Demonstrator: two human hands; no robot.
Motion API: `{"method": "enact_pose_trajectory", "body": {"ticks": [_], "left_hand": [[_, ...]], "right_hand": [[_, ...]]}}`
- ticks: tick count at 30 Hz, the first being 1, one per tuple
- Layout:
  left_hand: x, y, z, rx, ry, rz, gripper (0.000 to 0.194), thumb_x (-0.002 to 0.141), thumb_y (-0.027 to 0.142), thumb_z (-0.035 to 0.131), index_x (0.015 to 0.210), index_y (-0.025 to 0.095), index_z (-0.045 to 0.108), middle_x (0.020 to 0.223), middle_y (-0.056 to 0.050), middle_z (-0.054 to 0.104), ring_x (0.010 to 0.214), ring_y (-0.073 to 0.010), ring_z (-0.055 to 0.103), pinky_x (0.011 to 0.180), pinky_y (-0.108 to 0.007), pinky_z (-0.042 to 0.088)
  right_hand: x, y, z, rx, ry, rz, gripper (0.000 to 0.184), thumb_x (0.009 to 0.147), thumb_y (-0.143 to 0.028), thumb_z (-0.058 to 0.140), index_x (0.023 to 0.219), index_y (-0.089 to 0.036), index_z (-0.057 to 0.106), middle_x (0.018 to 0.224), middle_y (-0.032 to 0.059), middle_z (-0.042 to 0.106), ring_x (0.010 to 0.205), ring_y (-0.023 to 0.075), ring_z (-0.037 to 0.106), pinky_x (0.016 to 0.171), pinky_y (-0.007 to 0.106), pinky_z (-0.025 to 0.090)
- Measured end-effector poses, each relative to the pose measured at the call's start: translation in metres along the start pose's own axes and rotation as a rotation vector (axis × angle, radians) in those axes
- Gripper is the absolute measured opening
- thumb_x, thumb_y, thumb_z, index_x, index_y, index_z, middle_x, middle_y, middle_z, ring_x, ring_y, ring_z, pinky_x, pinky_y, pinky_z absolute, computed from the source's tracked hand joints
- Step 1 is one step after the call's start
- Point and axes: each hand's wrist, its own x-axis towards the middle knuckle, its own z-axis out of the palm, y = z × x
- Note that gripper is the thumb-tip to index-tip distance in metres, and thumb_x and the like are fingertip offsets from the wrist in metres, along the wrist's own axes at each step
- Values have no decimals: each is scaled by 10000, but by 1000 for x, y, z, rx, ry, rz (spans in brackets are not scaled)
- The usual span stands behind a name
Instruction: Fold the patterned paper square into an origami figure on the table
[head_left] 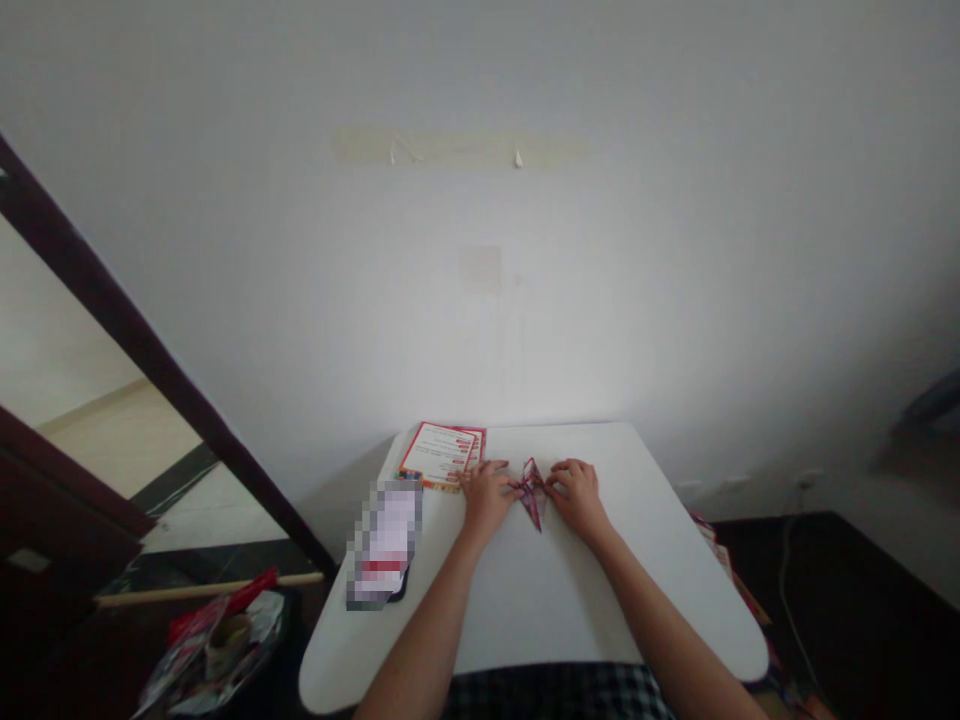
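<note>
A small folded piece of red patterned paper (532, 492) lies on the white table (645, 560), pointed at its near end. My left hand (486, 497) pinches its left side with closed fingers. On the opposite side my right hand (576, 494) is closed too, gripping the paper's right side. Both forearms reach in from the near edge of the table.
A red and white printed card stack (441, 454) lies at the table's far left corner. A blurred flat object (384, 545) rests on the left edge. A bag of wrappers (214, 640) sits on the floor at left. The wall stands right behind the table.
</note>
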Motion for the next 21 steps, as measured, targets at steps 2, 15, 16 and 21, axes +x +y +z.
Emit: {"method": "enact_pose_trajectory", "body": {"ticks": [2, 15, 16, 21], "left_hand": [[0, 0, 1, -7, 2, -7, 78, 715, 325, 810, 786, 335, 780, 1257, -14, 671, 1254, -319, 486, 1111, -734, 122], [2, 2, -3, -7, -68, -41, 47, 733, 313, 796, 771, 335, 777, 1321, 18, 642, 1306, -318, 446, 1120, -729, 100], [2, 1, -3, -8, -70, -39, 58, 739, 309, 790, 788, 337, 780, 1328, 11, 638, 1317, -325, 434, 1119, -732, 99], [0, 2, -3, 22, -55, -36, 64, 747, 303, 778, 800, 338, 773, 1348, 17, 617, 1348, -319, 398, 1120, -736, 103]], "right_hand": [[0, 0, 0, 0, 2, 1, 92, 858, -328, 643, 872, -293, 727, 1109, 39, 647, 1148, 254, 491, 1036, 451, 323], [0, -3, -4, -11, -22, 11, 105, 860, -325, 636, 885, -289, 732, 1122, 36, 640, 1153, 249, 483, 1044, 447, 309], [-1, -3, -4, -11, -24, 13, 109, 862, -328, 634, 888, -290, 733, 1126, 37, 640, 1156, 251, 482, 1046, 450, 309], [-1, -6, -6, -22, -24, 20, 127, 873, -345, 617, 891, -293, 731, 1127, 38, 640, 1160, 247, 482, 1051, 452, 309]]}}
